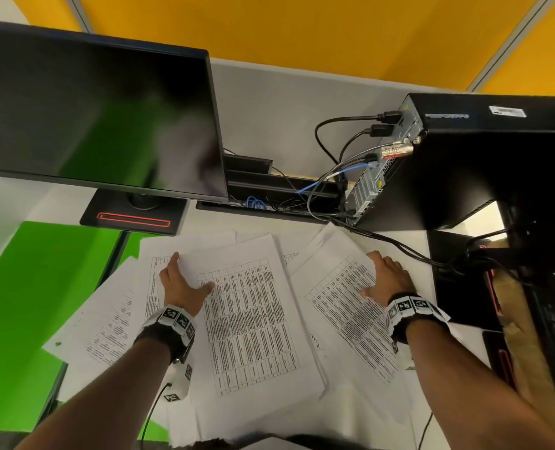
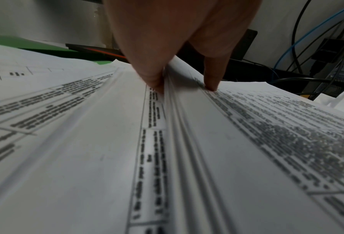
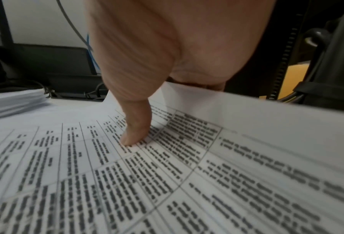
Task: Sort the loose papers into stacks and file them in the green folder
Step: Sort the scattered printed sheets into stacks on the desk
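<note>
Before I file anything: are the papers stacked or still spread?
Spread: the papers fan across the desk, overlapping at angles, under both hands.

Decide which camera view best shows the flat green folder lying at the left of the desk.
The head view: the flat green folder spreads wide beside the printed white papers. The left wrist view catches only a green sliver; the right wrist view shows none.

Under my fingers (image 2: 155, 82) the papers (image 1: 246, 306) are white, ruled with grey-black tables of text. Left of them the folder (image 1: 26, 287) shows bright green.
</note>
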The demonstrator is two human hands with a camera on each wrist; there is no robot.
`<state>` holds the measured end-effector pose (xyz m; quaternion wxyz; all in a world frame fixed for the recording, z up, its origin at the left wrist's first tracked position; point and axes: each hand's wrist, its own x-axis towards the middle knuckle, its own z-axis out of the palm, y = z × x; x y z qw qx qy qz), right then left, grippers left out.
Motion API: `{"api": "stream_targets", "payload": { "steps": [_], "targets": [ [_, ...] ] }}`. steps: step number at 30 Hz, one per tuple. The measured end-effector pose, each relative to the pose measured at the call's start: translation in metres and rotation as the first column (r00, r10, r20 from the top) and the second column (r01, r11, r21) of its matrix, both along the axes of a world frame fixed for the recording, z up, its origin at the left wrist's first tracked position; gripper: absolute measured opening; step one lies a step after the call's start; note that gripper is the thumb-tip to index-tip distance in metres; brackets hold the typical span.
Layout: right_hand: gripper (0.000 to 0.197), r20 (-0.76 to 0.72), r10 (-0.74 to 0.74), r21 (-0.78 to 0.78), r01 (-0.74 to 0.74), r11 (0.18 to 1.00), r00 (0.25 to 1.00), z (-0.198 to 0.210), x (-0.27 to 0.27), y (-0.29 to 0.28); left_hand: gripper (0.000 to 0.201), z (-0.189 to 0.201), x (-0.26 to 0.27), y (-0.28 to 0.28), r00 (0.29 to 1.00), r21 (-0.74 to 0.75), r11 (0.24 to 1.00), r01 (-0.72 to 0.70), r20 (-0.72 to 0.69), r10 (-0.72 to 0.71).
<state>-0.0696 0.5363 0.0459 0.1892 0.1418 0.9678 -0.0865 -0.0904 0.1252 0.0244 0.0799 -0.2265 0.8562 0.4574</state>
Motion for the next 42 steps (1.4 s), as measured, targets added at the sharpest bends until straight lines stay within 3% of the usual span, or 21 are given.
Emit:
{"api": "stream_targets", "payload": {
  "steps": [4, 6, 8, 14, 22, 24, 27, 29, 31, 36, 38, 42],
  "targets": [
    [0.078, -0.124, -0.137, -0.141, 0.119, 0.983, 0.983, 0.003, 0.005, -0.003, 0.103, 0.001, 0.001, -0.001, 1.000, -0.001, 1.000, 0.011, 0.004, -0.011],
    [0.062, -0.092, -0.186, -0.199, 0.165, 0.966, 0.978, 0.010, 0.005, -0.004, 0.103, 0.002, 0.001, -0.001, 1.000, 0.005, 1.000, 0.016, 0.008, -0.016],
    [0.046, -0.053, -0.129, -0.171, 0.118, 0.978, 0.990, 0.018, 0.006, -0.007, 0.103, 0.001, 0.000, -0.001, 1.000, 0.007, 1.000, 0.017, 0.015, -0.017],
    [0.034, -0.058, 0.045, -0.074, -0.049, 0.996, 0.997, 0.059, 0.008, -0.022, 0.104, 0.001, -0.001, -0.001, 1.000, 0.020, 1.000, 0.003, 0.028, -0.003],
    [0.019, -0.278, 0.253, 0.109, -0.231, 0.967, 0.927, 0.184, -0.011, -0.051, 0.094, -0.006, -0.006, -0.008, 0.998, 0.112, 0.992, -0.059, 0.020, 0.057],
    [0.020, -0.355, 0.203, 0.022, -0.209, 0.978, 0.913, 0.213, -0.012, -0.057, 0.088, -0.009, -0.008, -0.010, 0.997, 0.169, 0.982, -0.083, 0.019, 0.081],
    [0.026, -0.476, 0.049, -0.270, -0.199, 0.942, 0.878, 0.236, -0.016, -0.062, 0.083, -0.014, -0.010, -0.012, 0.992, 0.265, 0.956, -0.127, 0.020, 0.126],
    [0.035, -0.456, -0.115, -0.536, -0.169, 0.827, 0.882, 0.232, -0.019, -0.069, 0.081, -0.015, -0.010, -0.013, 0.988, 0.322, 0.935, -0.152, 0.020, 0.154],
    [0.040, -0.386, -0.244, -0.737, -0.139, 0.661, 0.890, 0.211, -0.023, -0.079, 0.080, -0.015, -0.009, -0.013, 0.985, 0.373, 0.912, -0.171, 0.027, 0.173],
    [0.040, -0.135, -0.320, -0.897, 0.022, 0.443, 0.938, 0.113, -0.021, -0.115, 0.084, -0.018, -0.008, -0.018, 0.979, 0.424, 0.883, -0.203, 0.055, 0.199],
    [0.036, -0.012, -0.307, -0.888, 0.131, 0.441, 0.952, 0.074, -0.014, -0.130, 0.083, -0.018, -0.009, -0.019, 0.977, 0.418, 0.884, -0.207, 0.049, 0.205],
    [0.037, 0.147, -0.348, -0.767, 0.329, 0.551, 0.926, 0.034, -0.001, -0.156, 0.075, -0.014, -0.007, -0.015, 0.982, 0.404, 0.897, -0.179, 0.022, 0.186]
  ]
}}
